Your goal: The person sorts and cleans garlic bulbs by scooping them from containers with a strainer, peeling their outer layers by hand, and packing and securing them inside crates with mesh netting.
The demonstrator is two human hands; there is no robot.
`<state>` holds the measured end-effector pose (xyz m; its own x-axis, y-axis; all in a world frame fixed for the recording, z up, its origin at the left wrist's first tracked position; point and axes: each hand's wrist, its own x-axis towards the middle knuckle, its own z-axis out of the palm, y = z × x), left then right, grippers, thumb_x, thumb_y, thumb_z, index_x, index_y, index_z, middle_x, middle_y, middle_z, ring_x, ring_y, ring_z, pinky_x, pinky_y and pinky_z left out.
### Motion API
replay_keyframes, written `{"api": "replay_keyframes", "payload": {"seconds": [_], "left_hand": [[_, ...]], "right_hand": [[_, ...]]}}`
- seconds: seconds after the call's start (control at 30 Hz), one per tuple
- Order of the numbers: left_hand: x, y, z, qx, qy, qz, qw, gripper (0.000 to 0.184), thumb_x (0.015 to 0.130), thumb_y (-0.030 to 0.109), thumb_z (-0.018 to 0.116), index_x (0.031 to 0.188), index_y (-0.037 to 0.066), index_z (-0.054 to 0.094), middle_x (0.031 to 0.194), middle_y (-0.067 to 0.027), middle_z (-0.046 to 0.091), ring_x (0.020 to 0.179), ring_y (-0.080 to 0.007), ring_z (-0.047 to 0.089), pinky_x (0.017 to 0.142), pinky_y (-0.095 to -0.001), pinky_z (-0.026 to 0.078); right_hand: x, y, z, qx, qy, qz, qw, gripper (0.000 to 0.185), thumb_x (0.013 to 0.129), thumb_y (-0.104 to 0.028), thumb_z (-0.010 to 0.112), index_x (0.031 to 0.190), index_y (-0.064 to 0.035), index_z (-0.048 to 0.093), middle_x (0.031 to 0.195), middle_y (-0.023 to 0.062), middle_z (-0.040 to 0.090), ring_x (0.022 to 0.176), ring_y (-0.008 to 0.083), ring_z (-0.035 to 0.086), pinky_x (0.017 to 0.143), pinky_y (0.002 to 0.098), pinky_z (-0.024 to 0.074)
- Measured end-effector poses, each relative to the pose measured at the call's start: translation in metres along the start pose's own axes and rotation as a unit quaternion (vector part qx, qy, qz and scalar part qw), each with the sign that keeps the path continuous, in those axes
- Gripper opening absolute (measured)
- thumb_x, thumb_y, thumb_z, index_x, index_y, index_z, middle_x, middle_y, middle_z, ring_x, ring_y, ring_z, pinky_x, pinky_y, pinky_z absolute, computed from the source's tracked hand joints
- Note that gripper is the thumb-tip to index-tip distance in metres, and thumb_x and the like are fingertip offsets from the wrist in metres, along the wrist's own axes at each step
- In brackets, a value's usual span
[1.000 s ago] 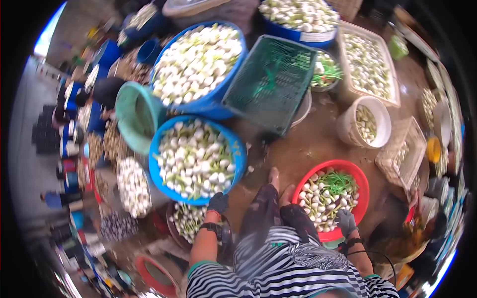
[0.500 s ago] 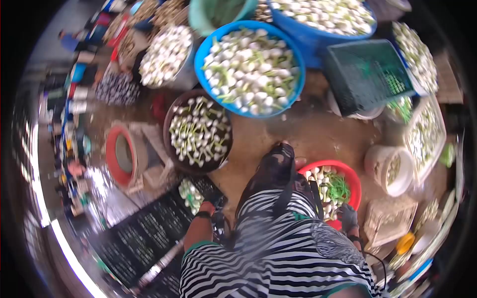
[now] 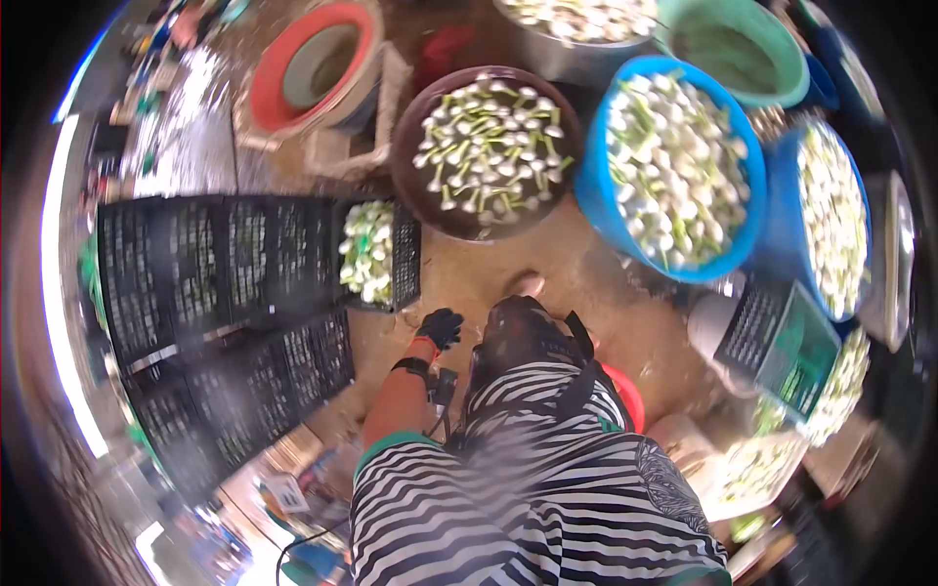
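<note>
My left hand (image 3: 442,329), in a black glove with a dark band on the wrist, hangs over the wet floor beside my leg. It holds nothing that I can see, and its fingers look loosely apart. Closest to it is a black crate (image 3: 405,256) with white, green-stemmed bulbs (image 3: 368,252) inside, at the end of a row of stacked black crates (image 3: 210,278). Ahead stands a brown tub (image 3: 410,200) of similar bulbs. My right hand is out of view. Part of a red basin (image 3: 625,398) shows beyond my right hip.
A blue tub (image 3: 593,186) heaped with bulbs stands front right, with another blue tub (image 3: 793,249) beyond it. A green tub (image 3: 796,73) is behind them. At right, a dark green crate (image 3: 801,356) leans tilted. A red-rimmed bucket (image 3: 269,93) sits at upper left.
The view has swung left, so the tubs now lie further right and the black crates show fully. My left hand has come away from the bulb crate; my right hand has left view.
</note>
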<state>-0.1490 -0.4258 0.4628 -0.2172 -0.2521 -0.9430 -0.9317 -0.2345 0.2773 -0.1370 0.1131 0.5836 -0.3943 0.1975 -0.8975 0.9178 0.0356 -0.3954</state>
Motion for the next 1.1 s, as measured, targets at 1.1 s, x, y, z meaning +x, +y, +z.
{"api": "replay_keyframes", "payload": {"seconds": [1.1], "left_hand": [[-0.029, -0.121, -0.069, -0.204, -0.057, -0.096, 0.973, 0.018, 0.085, 0.022, 0.054, 0.069, 0.02, 0.047, 0.057, -0.0007, 0.048, 0.043, -0.014, 0.048, 0.036, -0.0271, 0.035]], "right_hand": [[0.123, 0.077, -0.087, -0.158, -0.242, -0.168, 0.942, 0.013, 0.078, -0.023, 0.053, 0.085, -0.0141, 0.059, 0.08, 0.0047, 0.061, 0.075, 0.0197, 0.061, 0.062, 0.0343, 0.0472]]}}
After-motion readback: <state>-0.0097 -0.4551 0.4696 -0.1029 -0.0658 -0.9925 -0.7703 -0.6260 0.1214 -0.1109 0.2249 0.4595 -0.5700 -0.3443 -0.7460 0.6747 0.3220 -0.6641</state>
